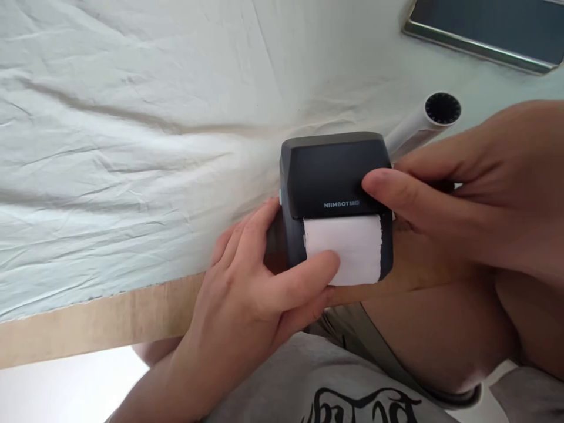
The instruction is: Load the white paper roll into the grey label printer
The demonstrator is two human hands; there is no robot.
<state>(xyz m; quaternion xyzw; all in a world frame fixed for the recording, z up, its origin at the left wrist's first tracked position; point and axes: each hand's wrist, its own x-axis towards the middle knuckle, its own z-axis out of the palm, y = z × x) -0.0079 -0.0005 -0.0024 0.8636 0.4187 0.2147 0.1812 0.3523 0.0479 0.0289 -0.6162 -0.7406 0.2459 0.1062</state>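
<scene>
A black label printer (pixel 335 176) marked NIIMBOT is held between my two hands near the table's front edge. White label paper (pixel 356 252) comes out from under its lid and lies over the lower front. My left hand (pixel 251 276) grips the printer's left side, with the thumb pressed on the paper and other fingers beside and below it. My right hand (pixel 476 182) holds the right side, its thumb resting on the black lid and its other fingers partly hidden behind. The printer's underside is out of sight.
Just beyond my right hand lies a white tube (pixel 409 132) with a dark, toothed end. A dark phone-like device (pixel 489 29) with a shiny edge is at the top right. Wrinkled pale cloth (pixel 132 147) covers the table, whose wooden edge (pixel 110 314) runs along the front.
</scene>
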